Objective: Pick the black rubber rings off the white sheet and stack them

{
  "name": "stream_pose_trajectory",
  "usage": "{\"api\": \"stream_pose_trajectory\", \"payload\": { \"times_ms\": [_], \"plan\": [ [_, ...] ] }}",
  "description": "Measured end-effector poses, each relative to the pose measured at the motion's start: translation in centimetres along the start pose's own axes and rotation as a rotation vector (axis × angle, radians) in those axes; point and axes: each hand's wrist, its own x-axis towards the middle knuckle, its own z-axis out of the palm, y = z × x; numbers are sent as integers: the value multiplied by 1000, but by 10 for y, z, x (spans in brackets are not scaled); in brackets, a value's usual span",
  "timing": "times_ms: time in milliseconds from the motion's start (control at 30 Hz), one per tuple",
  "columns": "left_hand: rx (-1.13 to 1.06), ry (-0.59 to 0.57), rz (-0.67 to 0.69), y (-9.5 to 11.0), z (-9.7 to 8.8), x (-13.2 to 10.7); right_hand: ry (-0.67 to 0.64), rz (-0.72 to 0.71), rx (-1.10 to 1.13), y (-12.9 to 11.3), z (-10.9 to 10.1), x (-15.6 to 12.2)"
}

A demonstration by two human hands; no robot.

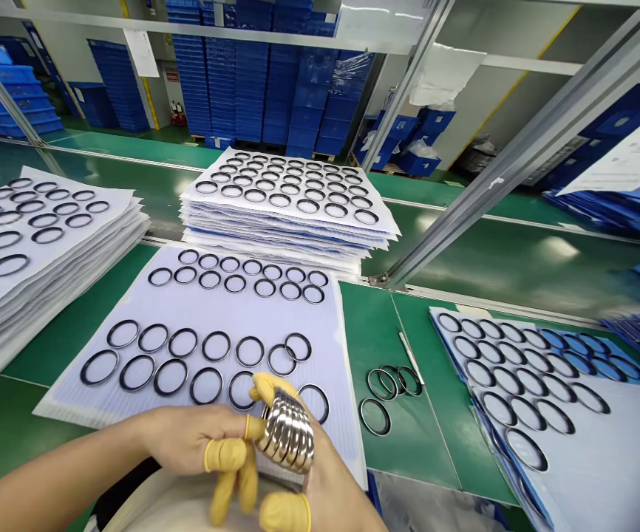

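A stack of shiny metal rings is held in my right hand, with the yellow-capped fingers behind it and the thumb low in front. From the left reaches my left hand, also in yellow finger cots. One of its fingertips meets the left side of the stack; the other fingers hang apart, slightly blurred. Beneath both hands lies a white foam sheet bearing rows of black-edged rings. One ring there overlaps its neighbour.
Piled sheets of rings stand at left and at the back. Several loose rings and a white pen-like stick lie on the green table. More rings sit on a right-hand sheet. A metal post slants behind.
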Motion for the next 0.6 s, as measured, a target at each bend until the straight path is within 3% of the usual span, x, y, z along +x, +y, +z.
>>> {"api": "stream_pose_trajectory", "payload": {
  "times_ms": [167,233,333,533,600],
  "plan": [
    [-154,338,16,-1,8,9,137,-65,-44,0,15,1],
    [-296,416,-41,-3,11,14,212,-106,-110,-1,18,1],
    [-386,477,-49,-5,13,19,211,-157,-149,3,20,2],
    [16,651,199,4,7,10,171,-367,-259,21,20,5],
    [166,692,226,8,5,4,193,-345,-268,22,18,7]
  ]
}}
